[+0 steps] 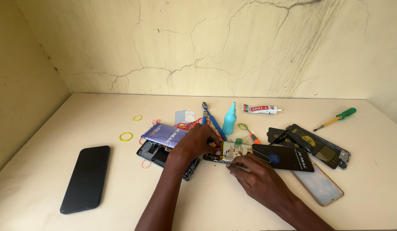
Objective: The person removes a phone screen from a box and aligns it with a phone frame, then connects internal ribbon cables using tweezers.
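A black flat box [283,157] with a blue round label lies right of centre; a dark phone screen [87,178] lower left; perhaps a purple packet [165,134] beside my left hand [197,141].

Both hands close together, left hand [201,141] fingers curled down, right hand [254,173] pinching

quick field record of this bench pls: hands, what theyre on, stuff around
left hand: fingertips on the opened phone
right hand: fingertips at the opened phone's near edge
left of hands: black phone lying flat, yellow rubber bands
behind hands: teal bottle, glue tube, blue toothbrush
far right: green screwdriver
surface: cream table
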